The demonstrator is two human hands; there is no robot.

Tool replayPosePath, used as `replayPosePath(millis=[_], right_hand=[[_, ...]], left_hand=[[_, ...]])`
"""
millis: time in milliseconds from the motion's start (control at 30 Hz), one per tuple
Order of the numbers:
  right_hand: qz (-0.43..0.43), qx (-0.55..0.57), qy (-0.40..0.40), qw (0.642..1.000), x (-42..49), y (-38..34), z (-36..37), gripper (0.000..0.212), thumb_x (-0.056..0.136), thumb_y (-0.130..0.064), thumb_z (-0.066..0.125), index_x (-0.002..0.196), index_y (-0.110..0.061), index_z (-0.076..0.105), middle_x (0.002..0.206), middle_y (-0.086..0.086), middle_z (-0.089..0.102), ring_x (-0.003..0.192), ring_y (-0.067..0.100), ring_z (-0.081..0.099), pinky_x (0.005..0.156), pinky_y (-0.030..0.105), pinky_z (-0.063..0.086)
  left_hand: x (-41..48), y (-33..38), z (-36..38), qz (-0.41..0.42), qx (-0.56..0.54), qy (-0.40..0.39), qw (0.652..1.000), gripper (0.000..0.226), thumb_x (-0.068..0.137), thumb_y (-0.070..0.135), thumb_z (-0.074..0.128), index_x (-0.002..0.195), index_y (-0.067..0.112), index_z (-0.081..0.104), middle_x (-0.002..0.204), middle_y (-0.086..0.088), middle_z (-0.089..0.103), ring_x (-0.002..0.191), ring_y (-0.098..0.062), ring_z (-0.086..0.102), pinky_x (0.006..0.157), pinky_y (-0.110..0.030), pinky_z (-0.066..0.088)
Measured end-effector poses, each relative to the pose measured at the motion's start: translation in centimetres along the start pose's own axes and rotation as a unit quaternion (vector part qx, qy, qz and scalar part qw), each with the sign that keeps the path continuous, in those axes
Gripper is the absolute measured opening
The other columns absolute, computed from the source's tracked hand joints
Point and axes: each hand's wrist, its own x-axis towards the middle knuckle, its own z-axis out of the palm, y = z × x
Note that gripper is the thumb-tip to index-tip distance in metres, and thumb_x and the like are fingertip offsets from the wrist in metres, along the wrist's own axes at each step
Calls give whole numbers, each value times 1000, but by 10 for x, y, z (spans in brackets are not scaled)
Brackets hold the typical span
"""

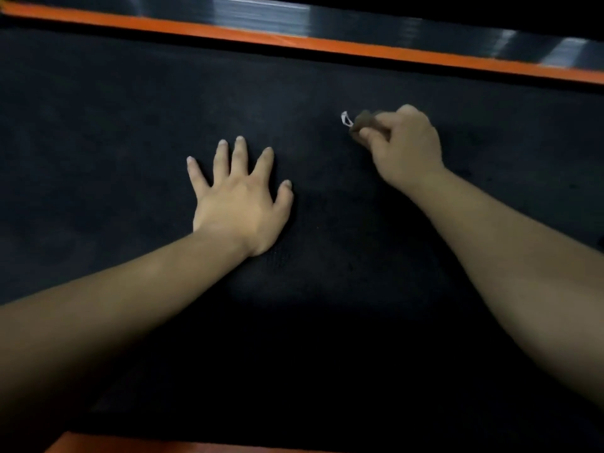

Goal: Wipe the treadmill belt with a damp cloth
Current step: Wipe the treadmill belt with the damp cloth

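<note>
Right hand (405,142) grips bunched brown cloth (361,122).

- The treadmill belt (130,109) fills most of the frame. It looks like matt black rubber, dull and without shine. In the lower middle a fine, woven-looking grain shows, slightly rough.
- The cloth (361,120) bunched in my right hand (405,145), right of centre, is a soft brownish fabric, crumpled and matt.
- A small white loop (345,119) at the cloth's left edge looks like thin string or tape; I cannot tell which.
- The orange strip (294,40) across the top of the frame is smooth with a flat satin finish, like plastic or paint.
- Above it, the dark side rail (261,11) is glossy and finely ribbed, catching pale streaks of light.
</note>
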Motion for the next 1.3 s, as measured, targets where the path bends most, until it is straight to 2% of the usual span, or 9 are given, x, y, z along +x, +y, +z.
replayPosePath(millis=[200, 367, 567, 733, 933, 1067, 1100, 1233, 1300], right_hand=[[-134, 27, -53, 989, -21, -18, 7, 42, 90, -52, 50, 101, -19, 73, 90, 6, 51, 83, 26, 54, 75, 38, 45], [27, 3, 4, 1000, 44, 0, 15, 34, 93, -49, 54, 107, -23, 70, 99, 6, 49, 96, 32, 57, 85, 42, 48], [-136, 30, -66, 988, 13, -12, 12, 42, 88, -54, 49, 99, -21, 72, 86, 3, 49, 81, 26, 54, 72, 39, 46], [80, -4, 21, 997, 86, 15, 22, 34, 94, -48, 55, 110, -22, 69, 112, 11, 57, 106, 34, 57, 91, 44, 47], [-67, 27, -43, 996, 62, -14, 33, 29, 92, -49, 56, 100, -25, 70, 92, 4, 51, 88, 27, 55, 77, 36, 44], [151, -3, 31, 988, 111, 10, 26, 29, 92, -47, 57, 104, -25, 71, 106, 6, 67, 103, 31, 62, 89, 39, 50], [161, -14, 42, 986, 112, 7, 30, 28, 93, -47, 57, 105, -25, 70, 109, 5, 66, 105, 30, 61, 90, 40, 49], [19, 28, -15, 999, 93, -17, 40, 24, 94, -47, 58, 102, -27, 69, 103, 1, 53, 90, 19, 50, 78, 36, 42], [4, 19, -24, 1000, 95, -7, 35, 26, 93, -50, 57, 101, -28, 69, 99, 1, 53, 89, 21, 51, 75, 35, 41]], left_hand=[[1, -1, 2, 26, 14, -7, 1000, 72, 98, 69, 12, 162, 37, 6, 172, -9, -5, 157, -31, -14, 122, -62, -10], [2, -3, 1, 54, 7, -20, 998, 80, 92, 80, 7, 162, 41, 4, 172, -4, -7, 156, -25, -18, 123, -59, -11], [1, -1, 0, 46, -8, -20, 999, 85, 86, 83, 8, 161, 43, 5, 172, 0, -7, 156, -21, -19, 123, -57, -12], [2, -2, 2, 45, -10, -21, 999, 85, 85, 83, 7, 161, 44, 3, 172, 0, -8, 156, -20, -20, 123, -57, -12], [1, 0, 3, 44, 9, -12, 999, 86, 86, 83, 2, 161, 42, 0, 172, -1, -8, 156, -23, -18, 124, -58, -10], [1, 0, 3, 48, 11, -14, 999, 85, 86, 82, 2, 161, 42, 0, 172, -2, -8, 156, -24, -19, 123, -59, -9], [1, 0, 3, 49, 10, -14, 999, 85, 86, 82, 2, 161, 42, 0, 172, -2, -8, 156, -24, -19, 123, -59, -9], [2, 0, 1, 50, 12, -15, 999, 86, 85, 82, 1, 161, 42, 1, 172, -3, -8, 156, -25, -18, 123, -60, -8], [1, 0, 1, 48, 12, -14, 999, 86, 85, 81, 0, 161, 41, 0, 172, -3, -8, 156, -24, -19, 123, -59, -8]])
